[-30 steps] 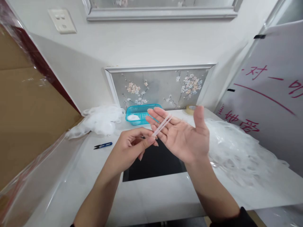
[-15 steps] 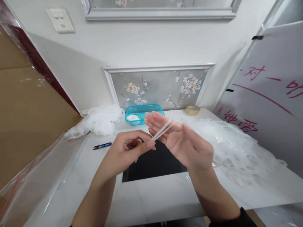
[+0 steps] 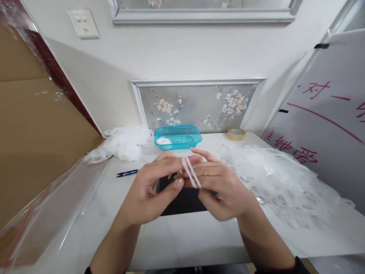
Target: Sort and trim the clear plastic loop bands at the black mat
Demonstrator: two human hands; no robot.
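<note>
A thin white stretchy band [image 3: 191, 173] runs in two strands across the fingers of my right hand [image 3: 225, 186]. That hand is turned with its back up, its fingers pointing left and its thumb bent below, by the lower end of the strands. My left hand [image 3: 155, 190] meets it from the left, thumb and index finger curled about the right fingertips. Its index fingertip lies at the upper end of the band; the other left fingertips are partly hidden. Both hands hover over a black mat [image 3: 182, 201], which they partly cover.
A loose heap of white translucent loops [image 3: 279, 179] spreads at right, with another white pile [image 3: 122, 144] at back left. Behind the hands stand a blue basket [image 3: 178, 144] with something white inside and a tape roll [image 3: 236, 133]. Blue thread snips [image 3: 127, 173] lie left; cardboard [image 3: 42, 152] flanks the table.
My right hand has turned from palm showing to back up, and the band now crosses its fingers. The left hand has moved in against the right fingertips. The view has shifted slightly left.
</note>
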